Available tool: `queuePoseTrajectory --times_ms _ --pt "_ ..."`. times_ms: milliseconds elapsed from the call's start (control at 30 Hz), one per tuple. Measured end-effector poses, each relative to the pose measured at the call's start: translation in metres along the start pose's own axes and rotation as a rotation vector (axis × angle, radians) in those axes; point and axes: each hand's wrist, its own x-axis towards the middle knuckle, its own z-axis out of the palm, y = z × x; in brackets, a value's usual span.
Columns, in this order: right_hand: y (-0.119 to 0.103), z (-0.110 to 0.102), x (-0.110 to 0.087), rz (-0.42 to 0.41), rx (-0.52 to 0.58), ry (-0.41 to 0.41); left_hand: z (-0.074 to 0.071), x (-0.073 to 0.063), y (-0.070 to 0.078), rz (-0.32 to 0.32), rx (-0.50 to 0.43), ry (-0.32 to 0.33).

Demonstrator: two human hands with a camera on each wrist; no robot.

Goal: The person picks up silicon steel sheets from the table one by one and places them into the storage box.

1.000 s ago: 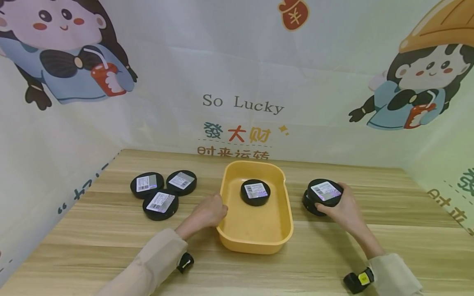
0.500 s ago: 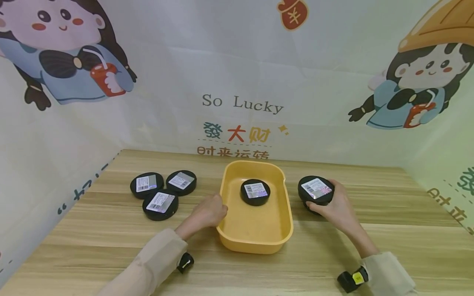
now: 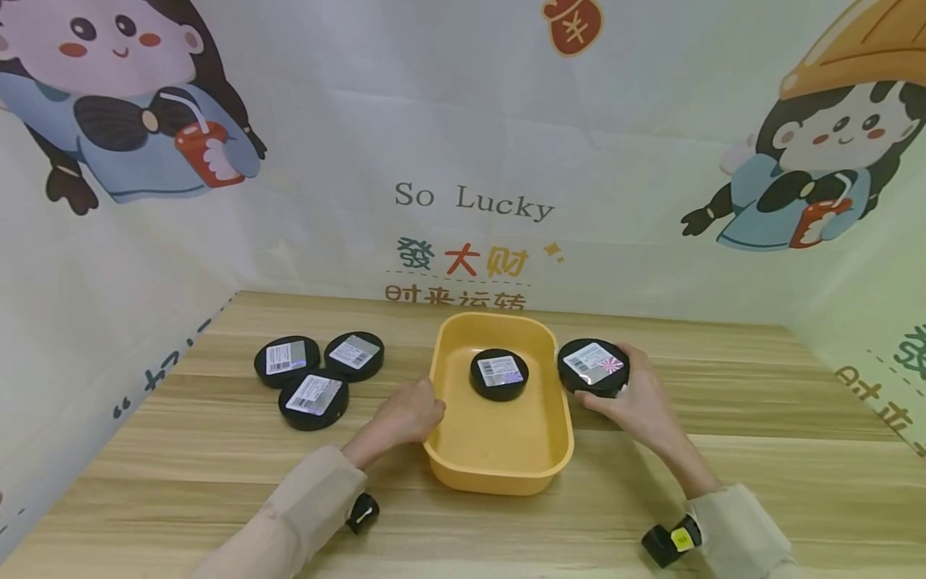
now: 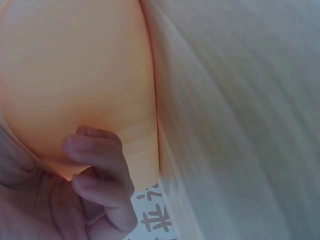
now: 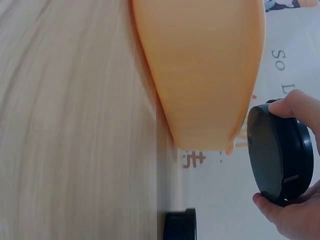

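Observation:
My left hand (image 3: 408, 412) grips the left rim of a yellow plastic bin (image 3: 499, 481); in the left wrist view its curled fingers (image 4: 102, 187) show against the bin wall. One flat, round black case (image 3: 499, 394) with a barcode label lies inside the bin. In my right hand (image 3: 640, 400), between thumb and fingers, is a similar round black case (image 3: 593, 367), raised off the table beside the bin's right rim. The right wrist view shows its plain underside tilted. Below it another black case (image 5: 180, 226) sits on the table, hidden in the head view.
On the left of the wooden table (image 3: 181, 466), several round black cases lie close together, the nearest one (image 3: 313, 400) in front. A printed cloth backdrop (image 3: 325, 161) rises behind the table. Wrist cameras hang at both sleeves, the right one (image 3: 669, 543) with a yellow tag.
My right hand has moved left with the round black case, from above the other case to the bin's right rim. The left hand and the bin stay where they were.

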Motion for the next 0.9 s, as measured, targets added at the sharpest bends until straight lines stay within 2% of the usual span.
queuePoseTrajectory --times_ms 167,500,900 --pt "-0.008 0.006 0.001 -0.024 0.016 -0.005 0.0 0.0 0.001 -0.002 0.01 0.0" --pt "-0.022 0.021 0.005 -0.124 0.027 0.026 0.0 0.0 0.001 0.007 0.011 0.007" --pt "-0.034 0.038 0.007 -0.139 0.035 -0.016 0.0 0.001 0.0 0.006 0.009 0.007"
